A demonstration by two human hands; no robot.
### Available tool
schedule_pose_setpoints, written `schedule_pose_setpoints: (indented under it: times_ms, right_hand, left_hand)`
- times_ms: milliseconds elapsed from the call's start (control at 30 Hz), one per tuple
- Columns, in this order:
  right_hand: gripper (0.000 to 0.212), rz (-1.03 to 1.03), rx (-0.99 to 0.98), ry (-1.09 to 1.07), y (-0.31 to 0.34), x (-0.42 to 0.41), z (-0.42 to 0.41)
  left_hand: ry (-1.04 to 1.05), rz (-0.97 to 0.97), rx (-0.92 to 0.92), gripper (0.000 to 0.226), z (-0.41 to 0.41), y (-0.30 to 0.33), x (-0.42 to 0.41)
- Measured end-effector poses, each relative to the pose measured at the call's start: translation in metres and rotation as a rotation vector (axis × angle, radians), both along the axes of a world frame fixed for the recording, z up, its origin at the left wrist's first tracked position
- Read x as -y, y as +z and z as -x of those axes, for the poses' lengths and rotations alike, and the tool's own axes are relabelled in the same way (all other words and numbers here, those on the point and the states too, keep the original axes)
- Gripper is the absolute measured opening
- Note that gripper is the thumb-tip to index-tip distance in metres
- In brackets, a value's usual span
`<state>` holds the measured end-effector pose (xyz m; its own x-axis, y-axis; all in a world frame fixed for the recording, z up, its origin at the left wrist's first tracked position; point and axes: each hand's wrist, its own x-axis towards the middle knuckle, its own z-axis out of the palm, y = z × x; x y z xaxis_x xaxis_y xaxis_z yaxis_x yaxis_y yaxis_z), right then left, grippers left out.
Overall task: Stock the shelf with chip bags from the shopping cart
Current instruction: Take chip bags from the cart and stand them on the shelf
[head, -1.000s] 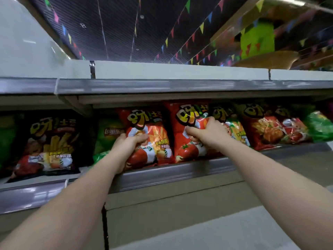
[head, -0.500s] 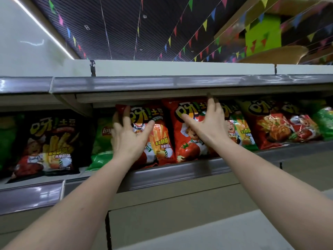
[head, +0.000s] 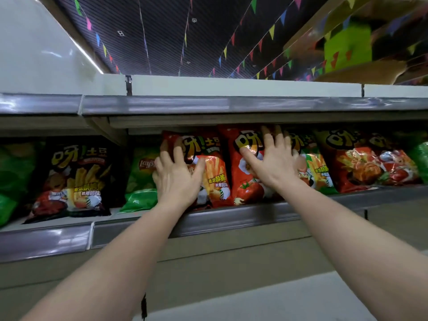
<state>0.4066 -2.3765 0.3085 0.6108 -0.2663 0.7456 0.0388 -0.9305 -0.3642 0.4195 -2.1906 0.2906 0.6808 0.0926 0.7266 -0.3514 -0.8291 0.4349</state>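
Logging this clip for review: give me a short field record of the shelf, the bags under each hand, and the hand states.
setting: store shelf with chip bags standing in a row
left hand: fingers straight, pressing the red fries bag
right hand: fingers spread, pressing the red tomato bag
left neighbours: green Lay's bag, black fries bag
shopping cart: not in view

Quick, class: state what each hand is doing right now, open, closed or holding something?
Left hand: open, fingers spread flat against the orange fries bag.
Right hand: open, fingers straight, pressing the red tomato bag.
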Motion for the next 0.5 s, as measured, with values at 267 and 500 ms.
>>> schedule_pose_setpoints:
  times_ms: [267, 500]
  right_hand:
    - [0.07, 0.108, -0.193, 0.058, -0.002, -0.003, -0.001]
    - [0.061, 0.206, 0.077, 0.118, 0.0, -0.041, 0.009]
  left_hand:
    - [-0.113, -0.12, -0.194, 0.072, 0.001, 0.0, 0.01]
    - [-0.039, 0.038, 0.019, 0.06, 0.016, 0.006, 0.002]
